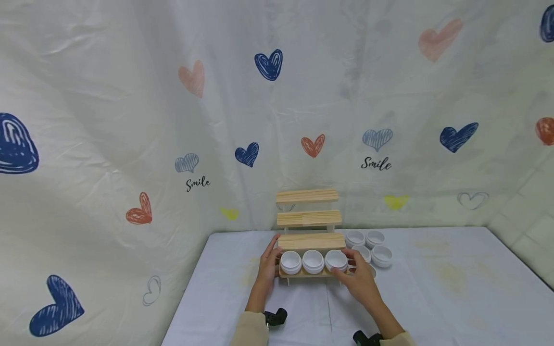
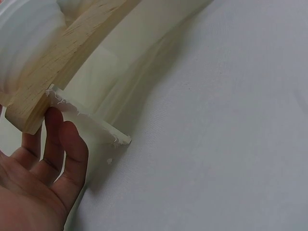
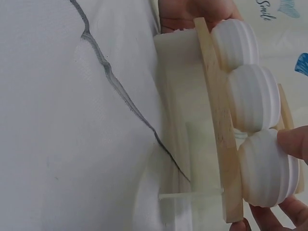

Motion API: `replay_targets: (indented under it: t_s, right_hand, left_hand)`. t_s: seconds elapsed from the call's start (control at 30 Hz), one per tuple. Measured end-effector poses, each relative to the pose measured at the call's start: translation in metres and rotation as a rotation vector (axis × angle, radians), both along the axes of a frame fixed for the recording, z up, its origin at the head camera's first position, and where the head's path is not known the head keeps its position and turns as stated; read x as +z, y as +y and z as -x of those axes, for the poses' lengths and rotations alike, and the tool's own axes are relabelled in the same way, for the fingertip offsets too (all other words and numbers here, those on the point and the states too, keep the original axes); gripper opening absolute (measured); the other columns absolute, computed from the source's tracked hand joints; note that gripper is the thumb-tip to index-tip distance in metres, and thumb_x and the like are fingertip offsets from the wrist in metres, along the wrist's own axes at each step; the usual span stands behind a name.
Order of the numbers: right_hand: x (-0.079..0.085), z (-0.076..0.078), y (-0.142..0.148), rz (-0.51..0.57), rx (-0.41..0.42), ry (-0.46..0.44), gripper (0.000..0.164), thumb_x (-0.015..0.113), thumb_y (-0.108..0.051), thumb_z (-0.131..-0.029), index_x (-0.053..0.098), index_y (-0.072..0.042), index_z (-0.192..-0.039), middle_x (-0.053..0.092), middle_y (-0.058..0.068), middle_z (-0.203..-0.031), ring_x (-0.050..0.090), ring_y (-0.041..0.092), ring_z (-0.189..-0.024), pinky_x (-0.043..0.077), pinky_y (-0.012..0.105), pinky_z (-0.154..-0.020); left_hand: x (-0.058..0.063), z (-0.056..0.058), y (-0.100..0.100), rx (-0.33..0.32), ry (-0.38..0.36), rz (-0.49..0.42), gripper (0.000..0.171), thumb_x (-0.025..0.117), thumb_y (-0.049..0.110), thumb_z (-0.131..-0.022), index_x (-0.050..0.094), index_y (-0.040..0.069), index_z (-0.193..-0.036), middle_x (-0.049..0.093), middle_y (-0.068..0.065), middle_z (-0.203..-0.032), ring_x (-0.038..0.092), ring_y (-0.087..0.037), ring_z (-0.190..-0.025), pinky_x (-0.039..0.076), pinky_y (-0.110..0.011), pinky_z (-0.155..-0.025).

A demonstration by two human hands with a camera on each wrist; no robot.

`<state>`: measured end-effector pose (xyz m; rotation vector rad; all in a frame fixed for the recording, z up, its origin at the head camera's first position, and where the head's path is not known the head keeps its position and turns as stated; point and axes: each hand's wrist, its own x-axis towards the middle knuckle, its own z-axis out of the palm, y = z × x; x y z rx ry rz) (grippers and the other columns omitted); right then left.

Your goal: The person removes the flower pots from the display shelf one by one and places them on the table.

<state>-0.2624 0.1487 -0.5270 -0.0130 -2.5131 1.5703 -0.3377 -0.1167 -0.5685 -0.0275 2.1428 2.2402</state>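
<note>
A tiered wooden display stand with pale plank steps stands near the back of the table. Three small round white jars sit in a row on its lowest plank: a left jar, a middle jar and a right jar. My left hand holds the stand's left end, its fingers bent against the plank and a translucent support leg. My right hand pinches the right jar, thumb in front and a finger behind; other fingers lie by the plank's end.
More white jars are grouped on the table just right of the stand, partly behind my right hand. A white cloth covers the table. Behind it hangs a heart-printed curtain.
</note>
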Motion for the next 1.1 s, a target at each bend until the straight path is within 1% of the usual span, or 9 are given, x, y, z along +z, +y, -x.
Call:
replay_targets:
  t_s: [0.23,0.3,0.47,0.57,0.83,0.97,1.1]
  right_hand:
    - [-0.004,0.002,0.002,-0.024,0.004,0.019,0.061,0.081,-0.016,-0.086,0.050,-0.001,-0.136,0.062,0.020,-0.132,0.058,0.033,-0.120,0.046,0.046,-0.097]
    - [-0.004,0.002,0.002,-0.025,0.004,0.029,0.061,0.082,-0.016,-0.086,0.050,-0.001,-0.136,0.062,0.019,-0.131,0.058,0.033,-0.120,0.046,0.046,-0.097]
    - [-0.005,0.001,0.004,-0.023,0.009,0.061,0.062,0.083,-0.016,-0.085,0.051,-0.002,-0.136,0.063,0.018,-0.129,0.059,0.032,-0.118,0.046,0.045,-0.094]
    - [-0.005,0.001,0.004,-0.025,0.011,0.076,0.062,0.084,-0.016,-0.084,0.052,-0.002,-0.135,0.064,0.017,-0.128,0.059,0.031,-0.117,0.046,0.044,-0.093]
    - [-0.008,0.000,0.003,-0.016,0.001,0.113,0.064,0.086,-0.014,-0.082,0.052,-0.003,-0.135,0.062,0.015,-0.129,0.058,0.029,-0.116,0.045,0.043,-0.092]
    - [-0.009,-0.004,0.003,-0.002,0.003,0.122,0.065,0.086,-0.015,-0.082,0.052,-0.004,-0.136,0.061,0.014,-0.128,0.057,0.028,-0.115,0.045,0.044,-0.091]
    - [-0.010,-0.006,0.002,0.001,-0.005,0.124,0.065,0.086,-0.012,-0.081,0.052,-0.006,-0.136,0.061,0.012,-0.128,0.056,0.025,-0.114,0.045,0.042,-0.091]
  left_hand:
    - [0.001,-0.001,0.001,0.006,0.009,-0.002,0.052,0.052,0.036,-0.103,0.045,0.036,-0.155,0.059,0.000,-0.095,0.057,-0.012,-0.085,0.048,-0.026,-0.061]
    - [0.001,-0.001,0.001,0.005,0.007,-0.003,0.052,0.051,0.037,-0.103,0.045,0.037,-0.154,0.060,0.000,-0.096,0.058,-0.012,-0.086,0.048,-0.026,-0.062]
    - [0.000,0.000,0.002,-0.001,0.011,-0.003,0.052,0.051,0.038,-0.103,0.045,0.037,-0.155,0.060,-0.001,-0.098,0.058,-0.012,-0.086,0.048,-0.026,-0.060]
    - [0.000,0.000,0.002,-0.002,0.020,0.000,0.053,0.050,0.038,-0.103,0.044,0.035,-0.155,0.060,-0.001,-0.097,0.058,-0.012,-0.085,0.047,-0.025,-0.058]
    - [0.000,0.002,0.002,0.006,0.012,-0.007,0.049,0.052,0.040,-0.103,0.047,0.043,-0.152,0.061,-0.001,-0.099,0.059,-0.012,-0.087,0.047,-0.025,-0.059]
    - [-0.001,0.002,0.002,0.004,0.014,0.002,0.050,0.051,0.040,-0.103,0.046,0.042,-0.153,0.061,-0.001,-0.098,0.058,-0.013,-0.087,0.046,-0.025,-0.058]
    - [-0.001,0.002,0.002,0.004,0.018,0.006,0.050,0.051,0.040,-0.103,0.046,0.041,-0.153,0.060,-0.001,-0.096,0.058,-0.013,-0.086,0.046,-0.026,-0.057]
